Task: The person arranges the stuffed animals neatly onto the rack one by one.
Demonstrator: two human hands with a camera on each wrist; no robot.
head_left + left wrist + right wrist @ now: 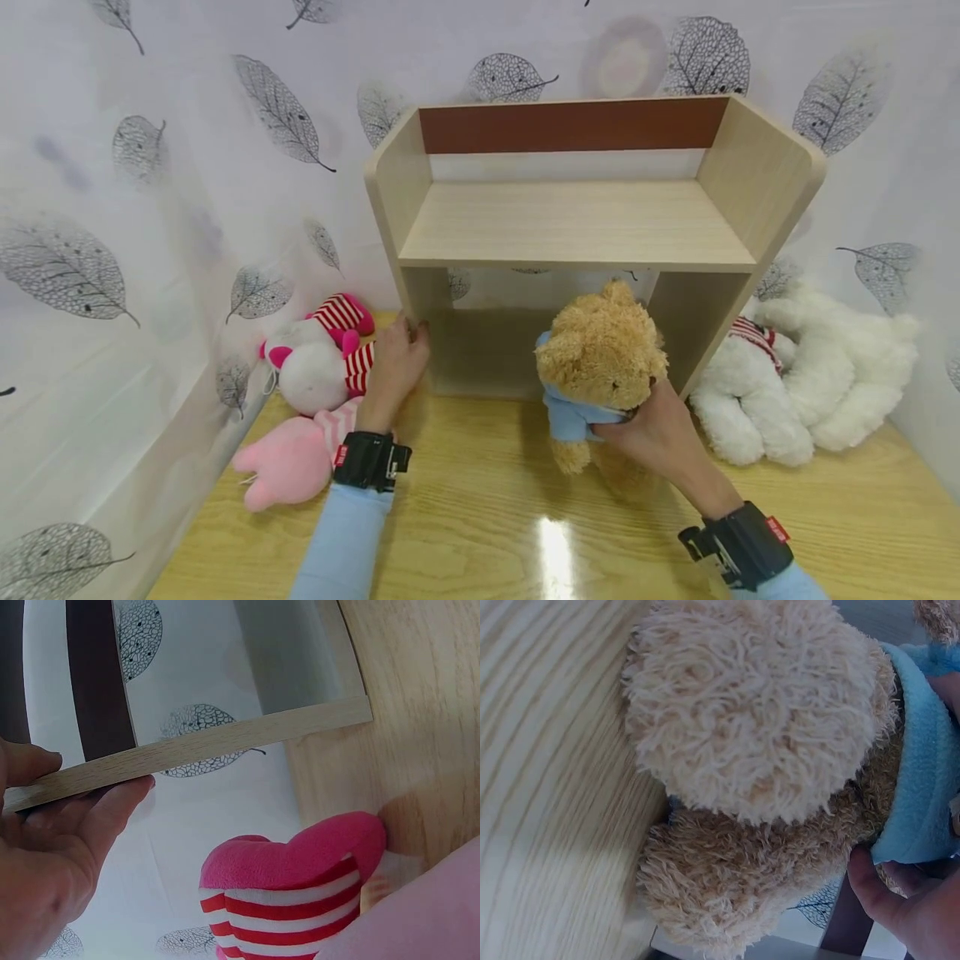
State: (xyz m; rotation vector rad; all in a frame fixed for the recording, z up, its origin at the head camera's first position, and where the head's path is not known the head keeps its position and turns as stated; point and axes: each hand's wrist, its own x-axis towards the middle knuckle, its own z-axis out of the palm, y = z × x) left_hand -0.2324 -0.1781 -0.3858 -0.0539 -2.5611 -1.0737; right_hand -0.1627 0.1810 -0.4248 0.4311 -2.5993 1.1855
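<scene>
Fingers of the right hand (660, 429) curl round the tan plush bear in a blue top (596, 367), upright on the glossy wooden worktop (487, 517) just before the pale wooden shelf unit (577, 225), whose lower bay and upper shelf hold nothing. The left hand (397, 367) grips the unit's left panel.

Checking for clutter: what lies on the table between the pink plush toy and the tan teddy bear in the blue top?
In the head view, only the left hand and its forearm cross between the pink plush toy and the tan teddy bear.
</scene>
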